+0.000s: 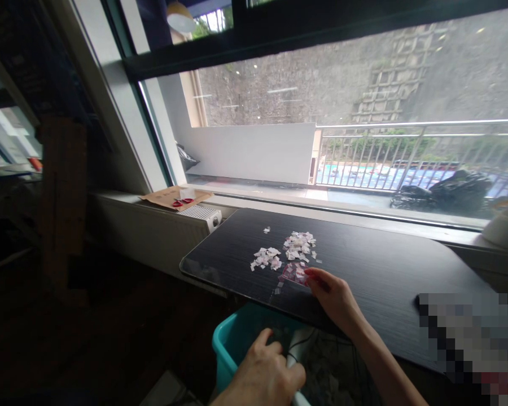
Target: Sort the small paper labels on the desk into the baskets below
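Right hand (332,296) touches paper scraps (294,251) on dark table (385,265); left hand (265,372) over teal bin (231,344).

Counter (364,254): dark wood-grain surface, fine streaks, slight sheen at its rounded edge. Paper scraps (298,246): thin, matt, white with pink tints; bin (232,344): smooth teal plastic, mildly glossy. Cardboard sheet (169,197) on the sill: brown, matt; railing (406,152) outside: pale metal bars.

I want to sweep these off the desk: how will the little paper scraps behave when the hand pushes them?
The paper scraps look tiny, thin and loose, so they would probably slide easily on the smooth dark desk. Being so light, some may scatter or flutter rather than move together. The right hand touches the nearest cluster; a few might cling to fingers.
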A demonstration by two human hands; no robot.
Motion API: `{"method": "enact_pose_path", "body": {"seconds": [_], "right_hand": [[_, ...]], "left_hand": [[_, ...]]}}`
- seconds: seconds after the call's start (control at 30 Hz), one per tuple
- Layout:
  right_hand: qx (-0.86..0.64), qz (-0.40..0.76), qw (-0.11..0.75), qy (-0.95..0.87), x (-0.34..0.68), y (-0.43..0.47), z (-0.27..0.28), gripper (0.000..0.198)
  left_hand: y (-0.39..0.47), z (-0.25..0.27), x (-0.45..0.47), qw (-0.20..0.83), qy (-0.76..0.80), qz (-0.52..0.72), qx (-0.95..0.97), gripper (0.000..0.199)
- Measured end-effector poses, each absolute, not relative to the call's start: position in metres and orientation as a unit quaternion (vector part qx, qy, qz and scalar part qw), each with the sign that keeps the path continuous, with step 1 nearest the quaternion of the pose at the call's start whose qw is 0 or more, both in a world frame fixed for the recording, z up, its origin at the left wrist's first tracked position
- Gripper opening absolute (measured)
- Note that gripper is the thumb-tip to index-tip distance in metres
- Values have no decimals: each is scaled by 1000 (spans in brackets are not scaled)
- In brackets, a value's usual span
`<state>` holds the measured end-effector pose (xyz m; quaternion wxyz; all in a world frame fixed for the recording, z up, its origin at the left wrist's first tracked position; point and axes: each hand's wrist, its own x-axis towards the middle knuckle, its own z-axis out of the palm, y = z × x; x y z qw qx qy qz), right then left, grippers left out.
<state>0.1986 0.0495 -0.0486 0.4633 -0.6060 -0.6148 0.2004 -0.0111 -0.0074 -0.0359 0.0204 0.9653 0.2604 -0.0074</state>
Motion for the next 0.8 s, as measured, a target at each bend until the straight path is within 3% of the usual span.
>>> {"method": "enact_pose_path", "body": {"seconds": [0.8], "right_hand": [[-558,290,428,-648,193,37,-39,28]], "left_hand": [[-8,-21,-9,27,275,-53,960,12]]}}
